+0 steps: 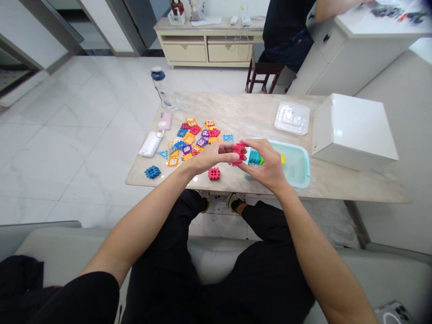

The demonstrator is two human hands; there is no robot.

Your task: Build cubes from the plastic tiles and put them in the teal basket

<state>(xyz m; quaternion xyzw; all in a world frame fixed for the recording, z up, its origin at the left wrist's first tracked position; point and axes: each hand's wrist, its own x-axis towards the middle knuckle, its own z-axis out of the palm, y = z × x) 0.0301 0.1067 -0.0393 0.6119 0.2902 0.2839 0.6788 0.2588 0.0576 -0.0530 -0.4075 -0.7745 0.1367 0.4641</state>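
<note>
Above the table's near side, a red building block (239,154) of interlocking pieces is held between both hands. My left hand (216,155) grips it from the left with thumb and fingers. From the right, my right hand (266,164) pinches it at top and bottom. A second red block (213,174) sits on the table just below my left hand. Farther left lies a blue block (152,172). A pile of loose orange, purple, red and blue pieces (189,138) spreads beyond my left hand. Behind my right hand stands a pale turquoise bin (305,168) with teal, green and yellow pieces.
A water bottle (164,87), a pink box (165,121) and a white pouch-like item (150,144) stand along the table's left side. At right are a clear plastic lid (292,118) and a large white box (354,130). Another person (286,33) sits beyond the table.
</note>
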